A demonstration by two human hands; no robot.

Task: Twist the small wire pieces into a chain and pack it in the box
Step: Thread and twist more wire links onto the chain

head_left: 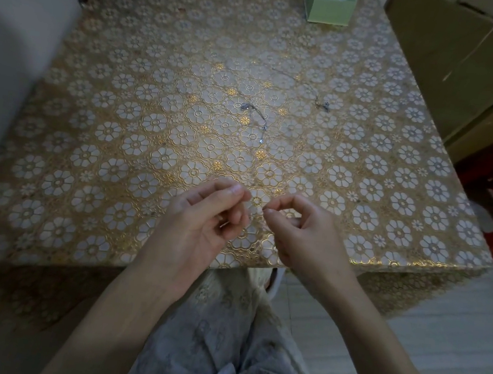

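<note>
Wire pieces (256, 116) are lying mid-worktop (119, 145), another strand (322, 104) lying to their right. Left hand (203, 215) and right hand (299, 228) are hovering near the front edge, fingers curled, pinching something too thin to identify. The green box (328, 4) is sitting open at the far edge.

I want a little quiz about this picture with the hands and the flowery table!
1. True or false: the green box sits at the far edge of the table.
2. What are the left hand and right hand doing? A) resting flat B) pinching with fingertips, close together C) lifting the box
3. Fill in: thin wire pieces lie near the table's ____.

Key: 1 true; 2 B; 3 middle.
</note>
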